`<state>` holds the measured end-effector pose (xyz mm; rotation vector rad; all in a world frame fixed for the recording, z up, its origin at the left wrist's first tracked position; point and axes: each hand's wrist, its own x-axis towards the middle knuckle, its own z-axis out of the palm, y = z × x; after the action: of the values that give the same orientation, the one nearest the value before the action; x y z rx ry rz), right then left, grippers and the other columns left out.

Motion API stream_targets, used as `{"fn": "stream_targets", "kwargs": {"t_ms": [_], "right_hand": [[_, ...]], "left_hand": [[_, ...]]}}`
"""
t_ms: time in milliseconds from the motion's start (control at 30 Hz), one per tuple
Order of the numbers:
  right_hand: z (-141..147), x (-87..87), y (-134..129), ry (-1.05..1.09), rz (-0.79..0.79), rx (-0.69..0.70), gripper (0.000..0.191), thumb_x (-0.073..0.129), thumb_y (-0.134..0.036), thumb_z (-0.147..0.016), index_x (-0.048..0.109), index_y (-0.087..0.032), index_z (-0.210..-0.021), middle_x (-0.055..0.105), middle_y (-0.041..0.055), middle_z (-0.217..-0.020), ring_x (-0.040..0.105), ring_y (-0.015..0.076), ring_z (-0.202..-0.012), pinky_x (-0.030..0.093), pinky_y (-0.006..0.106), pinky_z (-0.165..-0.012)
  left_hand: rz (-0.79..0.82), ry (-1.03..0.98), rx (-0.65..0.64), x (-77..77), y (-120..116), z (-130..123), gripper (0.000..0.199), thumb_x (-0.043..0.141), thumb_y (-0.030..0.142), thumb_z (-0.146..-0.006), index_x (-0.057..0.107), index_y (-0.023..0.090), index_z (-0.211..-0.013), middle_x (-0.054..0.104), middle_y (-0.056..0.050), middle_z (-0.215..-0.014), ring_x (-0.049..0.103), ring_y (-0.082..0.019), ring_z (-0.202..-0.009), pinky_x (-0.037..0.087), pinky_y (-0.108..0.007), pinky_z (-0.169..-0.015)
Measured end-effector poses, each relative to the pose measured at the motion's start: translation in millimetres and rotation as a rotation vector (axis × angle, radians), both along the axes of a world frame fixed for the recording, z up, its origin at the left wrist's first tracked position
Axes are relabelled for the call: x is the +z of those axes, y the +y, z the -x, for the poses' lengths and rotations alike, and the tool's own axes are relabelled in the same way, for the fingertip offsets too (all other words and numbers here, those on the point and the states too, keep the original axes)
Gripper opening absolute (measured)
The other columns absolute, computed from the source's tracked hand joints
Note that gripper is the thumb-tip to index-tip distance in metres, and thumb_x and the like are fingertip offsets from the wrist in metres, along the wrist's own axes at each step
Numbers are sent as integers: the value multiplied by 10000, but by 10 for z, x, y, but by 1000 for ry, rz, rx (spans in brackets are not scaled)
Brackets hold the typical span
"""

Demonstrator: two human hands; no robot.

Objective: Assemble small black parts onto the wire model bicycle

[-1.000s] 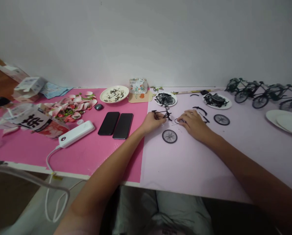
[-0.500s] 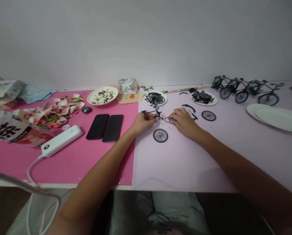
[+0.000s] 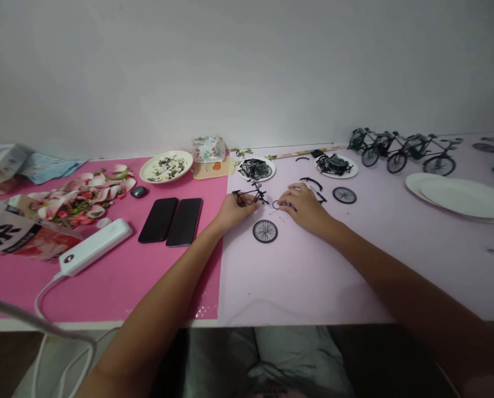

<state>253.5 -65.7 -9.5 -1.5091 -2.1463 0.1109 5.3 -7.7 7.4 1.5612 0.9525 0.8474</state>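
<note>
My left hand (image 3: 237,213) is closed on a small black model bicycle frame (image 3: 253,193), held upright with its handlebar end toward the right. Close by on the right, my right hand (image 3: 303,203) has its curled fingers at a thin dark ring-shaped part (image 3: 276,204) low on the table. Whether the ring is gripped or only touched is partly hidden by the fingers. A loose spoked wheel (image 3: 265,231) lies flat below the hands, and a second spoked wheel (image 3: 345,195) lies to the right. Curved black pieces (image 3: 312,181) are behind my right hand.
Plates of black parts (image 3: 267,172) stand at the back. Assembled model bicycles (image 3: 396,149) line the wall at right, with white plates (image 3: 462,194) before them. Two phones (image 3: 171,221), a power bank (image 3: 95,246) and a bowl (image 3: 167,167) are on the pink side.
The whole scene sits slightly further left in the view. Both hands keep nearly the same pose and places relative to the bicycle frame and loose parts.
</note>
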Motion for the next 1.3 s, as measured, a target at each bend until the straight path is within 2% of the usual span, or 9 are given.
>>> {"fn": "stream_targets", "kwargs": {"t_ms": [267,533,733,867,933,1000,1100,1167,1300], "right_hand": [[134,162,-115,-46,-47,1,270,562,-280,-1059,826,-244,-1105,760,112,-1217,512,353,-1272,423,561,-1115],[385,167,-302,28,9,325,256,764,-417,-966,833,-219,-1111,741,103,-1087,540,316,-1179,481,499,-1066],[414,197,-293,58,7,364,240,685,-390,-1017,826,-239,-1138,766,99,-1085,564,310,-1156,500,492,-1033],[55,376,-164,-65,5,149,276,595,-366,-1054,821,-211,-1089,785,119,-1096,609,312,-1106,486,493,-1002],[-265,441,-97,-157,97,-94,283,567,-350,-1047,812,-208,-1039,778,132,-1080,632,318,-1038,497,471,-917],[-622,456,-47,-240,170,-367,279,561,-320,-1026,779,-187,-1137,748,172,-1176,637,348,-1090,494,461,-900],[-1101,400,-4,-298,309,-700,433,667,-434,-949,696,-154,-1278,666,233,-1314,615,415,-1172,502,476,-893],[-1329,343,19,-296,422,-766,462,671,-483,-925,682,-163,-1258,674,231,-1255,642,408,-1105,512,472,-866],[-1535,263,74,-255,480,-663,532,685,-533,-895,660,-182,-1293,656,223,-1253,652,396,-1081,529,470,-842]], "left_hand": [[36,-7,81,22,-2,-20,365,921,398,-630,774,134,-835,732,-46,-779,598,-150,-656,481,-283,-635],[-28,43,110,64,-24,7,374,881,437,-695,805,136,-905,773,-79,-879,626,-181,-741,509,-298,-695],[-38,24,93,97,-43,-1,313,867,400,-706,791,137,-856,762,-77,-856,629,-173,-744,499,-283,-689],[12,36,141,120,-58,-19,247,855,329,-702,786,134,-837,727,-43,-753,587,-145,-637,484,-276,-635],[24,43,158,133,-65,-24,214,847,298,-700,785,136,-826,708,-31,-713,581,-144,-613,478,-274,-610],[30,41,172,143,-72,-29,190,842,275,-697,786,139,-817,696,-24,-687,579,-145,-602,474,-272,-599],[46,24,202,151,-83,-40,190,838,265,-695,791,140,-829,694,-17,-681,551,-134,-571,459,-271,-578],[49,16,207,156,-90,-48,206,842,279,-697,797,138,-841,694,-14,-679,530,-125,-559,449,-269,-572],[31,6,191,164,-99,-55,231,848,313,-707,805,138,-851,649,5,-615,504,-120,-541,441,-272,-580]]}}
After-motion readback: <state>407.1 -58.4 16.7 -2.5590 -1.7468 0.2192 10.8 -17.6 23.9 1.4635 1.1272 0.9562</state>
